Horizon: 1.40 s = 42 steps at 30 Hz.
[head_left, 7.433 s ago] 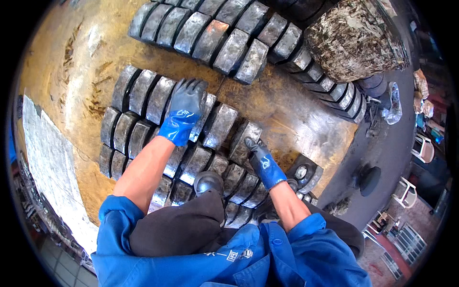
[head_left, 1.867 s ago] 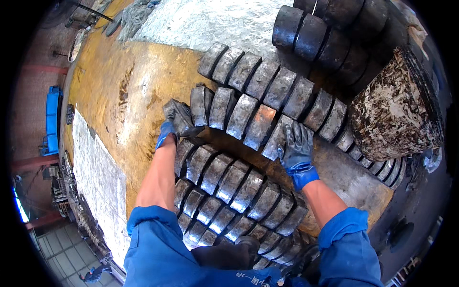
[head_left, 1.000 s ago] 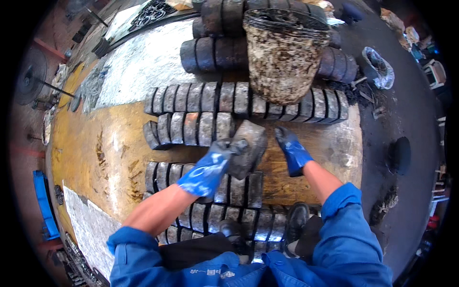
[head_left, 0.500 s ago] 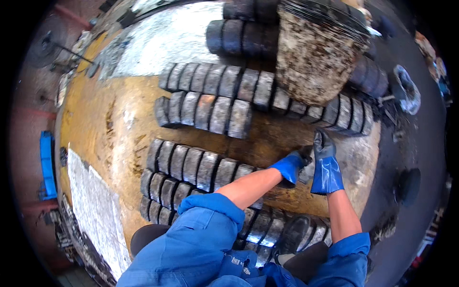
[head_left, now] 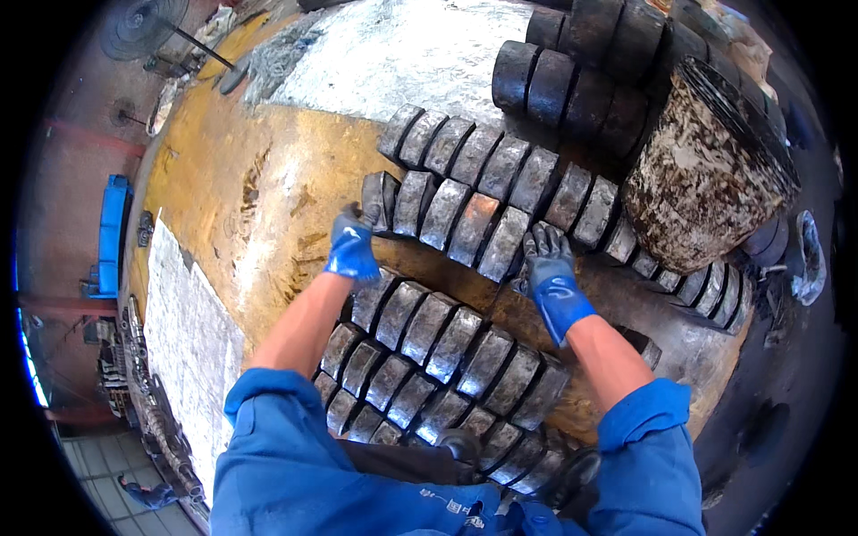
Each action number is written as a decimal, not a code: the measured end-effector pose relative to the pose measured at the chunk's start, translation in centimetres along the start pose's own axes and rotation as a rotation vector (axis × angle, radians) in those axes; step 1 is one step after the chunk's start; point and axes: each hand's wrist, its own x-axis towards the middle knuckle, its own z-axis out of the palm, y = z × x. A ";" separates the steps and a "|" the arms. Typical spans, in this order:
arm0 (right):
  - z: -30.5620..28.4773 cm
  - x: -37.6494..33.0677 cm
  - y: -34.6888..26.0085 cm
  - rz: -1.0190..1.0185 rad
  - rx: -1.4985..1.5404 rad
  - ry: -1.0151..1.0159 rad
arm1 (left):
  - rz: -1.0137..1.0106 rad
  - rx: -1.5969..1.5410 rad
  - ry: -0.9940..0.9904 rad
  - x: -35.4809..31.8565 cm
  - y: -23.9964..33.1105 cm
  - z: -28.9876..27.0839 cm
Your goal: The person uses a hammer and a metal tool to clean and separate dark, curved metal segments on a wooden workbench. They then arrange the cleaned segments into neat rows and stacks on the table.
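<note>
Blue-gloved right hand (head_left: 548, 262) lay open-fingered, nothing clasped, left hand (head_left: 350, 238) I couldn't tell; between them sat a row of curved grey metal blocks (head_left: 444, 215), and uneven shoving could've toppled its skewed end block (head_left: 382, 202)

This is looking like an industrial workshop: rows of curved metal blocks (head_left: 443, 214) are lining a stained yellowish floor (head_left: 210, 170), a grime-caked bucket (head_left: 702, 174) is standing far right near dark rounded blocks (head_left: 547, 85), a pedestal fan (head_left: 138, 27) is standing far left, and blue work sleeves (head_left: 643, 415) are showing near.
</note>
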 end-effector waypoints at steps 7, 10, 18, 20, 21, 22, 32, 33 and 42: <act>-4.4 -0.4 -1.3 -0.020 0.251 0.003 | 0.274 0.495 0.003 8.2 -6.4 1.4; -5.0 -0.5 -0.7 -0.007 0.261 0.015 | 0.201 0.183 -0.054 6.3 -2.4 1.9; -4.2 -0.3 -0.9 -0.047 0.234 0.025 | -0.427 0.156 -0.017 4.8 2.7 1.3; -4.8 -0.8 -1.0 -0.039 0.296 -0.018 | -0.343 0.039 -0.047 3.6 2.4 0.3; -4.8 -0.4 -0.9 -0.040 0.304 -0.033 | -0.317 -0.043 -0.070 3.0 2.4 -0.2; -4.6 -0.5 -0.9 -0.039 0.310 -0.050 | -0.297 -0.093 -0.089 2.4 2.6 -0.6; -6.9 -0.5 -3.1 -0.007 0.254 -0.012 | 0.077 0.129 -0.216 -2.1 3.2 -8.3; -6.2 -0.2 -2.7 0.015 0.330 -0.059 | 0.129 0.153 -0.245 -2.6 3.7 -8.0; -13.9 -12.0 15.9 -0.152 0.299 -0.299 | -0.063 -0.148 -0.517 -21.0 16.0 -2.8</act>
